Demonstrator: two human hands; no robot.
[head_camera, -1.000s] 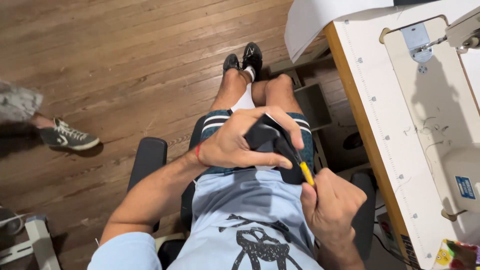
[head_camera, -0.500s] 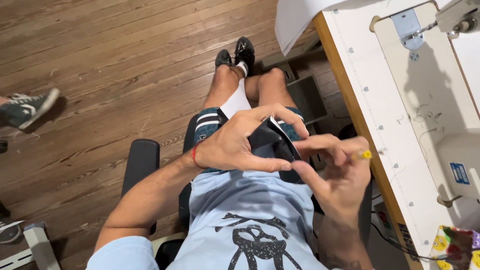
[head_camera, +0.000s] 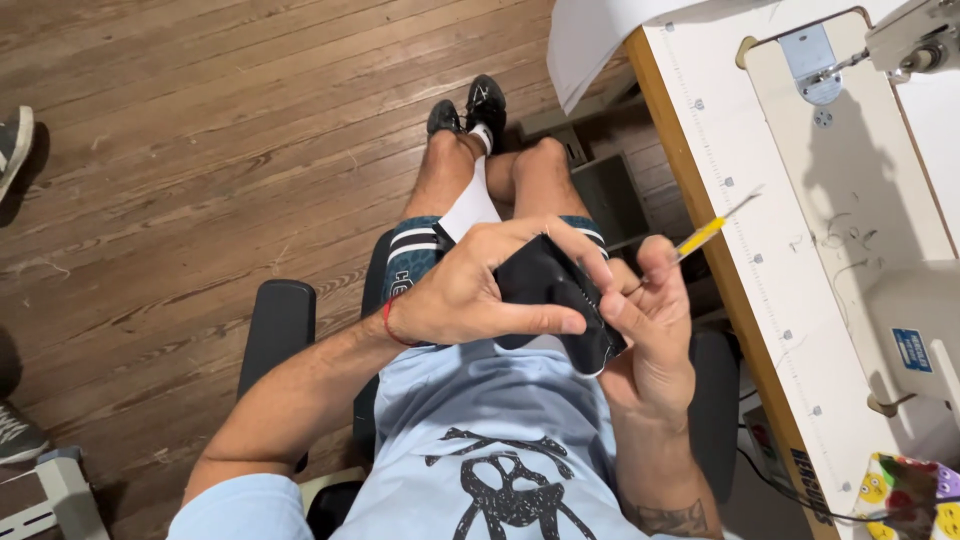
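Note:
I sit in a black chair, looking down at my lap. My left hand (head_camera: 470, 295) grips a small piece of black fabric (head_camera: 548, 285) with a seam along its right edge, held above my thighs. My right hand (head_camera: 648, 325) pinches that seam edge with its fingertips and also holds a slim yellow-handled tool (head_camera: 700, 237), whose metal tip points up and right toward the table. A red band circles my left wrist.
A white sewing table (head_camera: 800, 300) with a wooden edge runs down the right side, with a sewing machine (head_camera: 915, 40) at its top. White cloth (head_camera: 600, 40) hangs off the table's far end. Another person's shoe (head_camera: 15, 145) rests on the wooden floor at left.
My right hand has risen from below the fabric to its right edge, turning the yellow tool from pointing up-left to pointing up-right. The other person's foot slid left.

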